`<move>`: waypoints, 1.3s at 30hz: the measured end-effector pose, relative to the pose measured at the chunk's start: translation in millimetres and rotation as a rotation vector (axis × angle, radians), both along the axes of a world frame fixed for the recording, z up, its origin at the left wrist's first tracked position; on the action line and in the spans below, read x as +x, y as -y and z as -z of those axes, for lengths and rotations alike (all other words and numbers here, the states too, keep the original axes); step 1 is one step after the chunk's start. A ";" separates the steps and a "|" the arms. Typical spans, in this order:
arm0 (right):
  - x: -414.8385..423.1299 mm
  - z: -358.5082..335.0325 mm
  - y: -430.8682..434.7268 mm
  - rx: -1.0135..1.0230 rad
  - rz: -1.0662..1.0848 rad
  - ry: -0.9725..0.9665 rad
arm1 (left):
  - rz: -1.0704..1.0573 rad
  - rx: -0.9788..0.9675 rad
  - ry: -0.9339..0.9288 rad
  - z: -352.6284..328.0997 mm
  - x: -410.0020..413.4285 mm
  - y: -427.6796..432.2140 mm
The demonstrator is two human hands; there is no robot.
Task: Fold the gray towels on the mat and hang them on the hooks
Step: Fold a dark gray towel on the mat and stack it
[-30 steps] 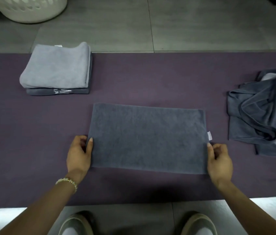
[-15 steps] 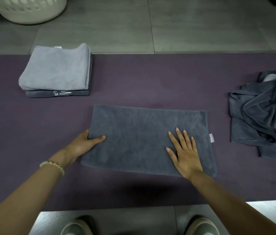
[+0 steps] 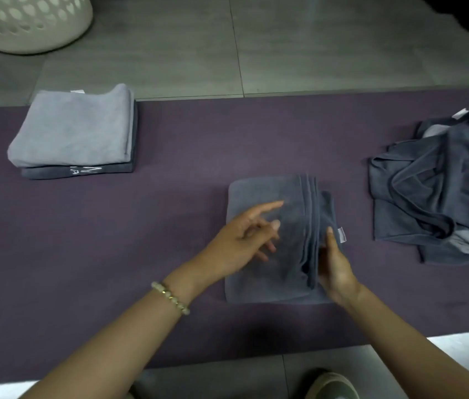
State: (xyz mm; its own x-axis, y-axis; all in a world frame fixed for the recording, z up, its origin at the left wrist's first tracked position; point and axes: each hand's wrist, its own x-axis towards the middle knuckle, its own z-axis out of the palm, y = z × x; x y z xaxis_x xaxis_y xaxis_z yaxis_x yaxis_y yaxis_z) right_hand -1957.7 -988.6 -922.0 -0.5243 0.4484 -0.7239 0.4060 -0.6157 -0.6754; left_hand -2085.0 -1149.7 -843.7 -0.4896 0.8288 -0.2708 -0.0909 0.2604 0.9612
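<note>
gray towel (image 3: 293,254), folded square, edges layered right

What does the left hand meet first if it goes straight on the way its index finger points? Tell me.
Likely the stacked folded edges of the dark gray towel, just beyond the left hand. Its height above the cloth is unclear, so it might pass over onto the purple mat.
</note>
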 end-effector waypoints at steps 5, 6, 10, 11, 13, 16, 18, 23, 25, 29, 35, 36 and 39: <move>-3.2 2.7 4.5 0.176 -0.116 0.097 | 0.144 -0.387 -0.812 54.1 -4.3 10.9; -7.8 4.0 5.9 0.269 -0.145 0.124 | 0.203 -0.446 -0.869 63.8 -3.1 12.1; -12.0 4.0 10.2 0.640 -0.265 0.179 | 0.283 -0.554 -1.022 84.8 5.1 7.6; -8.5 2.5 10.5 0.752 -0.286 0.177 | 0.277 -0.560 -1.040 85.9 7.1 4.7; 3.4 0.9 6.8 0.896 -0.264 0.149 | 0.284 -0.563 -1.074 87.6 11.6 -3.3; 22.9 2.1 -9.0 0.967 -0.231 0.111 | 0.301 -0.552 -1.096 91.7 22.5 -19.8; 30.3 4.6 -20.8 0.939 -0.243 0.093 | 0.304 -0.555 -1.098 94.9 30.2 -30.4; 37.3 16.5 -35.7 0.888 -0.246 0.111 | 0.288 -0.573 -1.103 102.0 40.4 -43.7; 41.5 22.0 -35.5 0.844 -0.200 0.127 | 0.295 -0.565 -1.115 104.4 36.1 -47.5; 45.4 29.1 -34.7 0.803 -0.122 0.141 | 0.263 -0.585 -1.129 101.2 -2.3 -72.8; 47.3 36.1 -35.2 0.810 -0.111 0.147 | 0.346 -0.659 -1.069 91.3 -50.6 -108.7; 47.2 37.1 -36.2 0.812 -0.110 0.148 | 0.364 -0.664 -1.059 89.9 -55.7 -113.0; 46.0 39.5 -37.3 0.809 -0.111 0.136 | 0.384 -0.705 -0.967 87.0 -67.5 -125.3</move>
State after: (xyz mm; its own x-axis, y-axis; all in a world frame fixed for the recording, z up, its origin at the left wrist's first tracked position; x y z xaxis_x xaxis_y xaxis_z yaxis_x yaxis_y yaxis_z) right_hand -1911.8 -951.3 -961.5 -0.5272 0.8090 -0.2600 0.5459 0.0879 -0.8332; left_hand -2152.4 -1024.4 -930.7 -0.4939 0.7831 -0.3778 0.7676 0.5968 0.2336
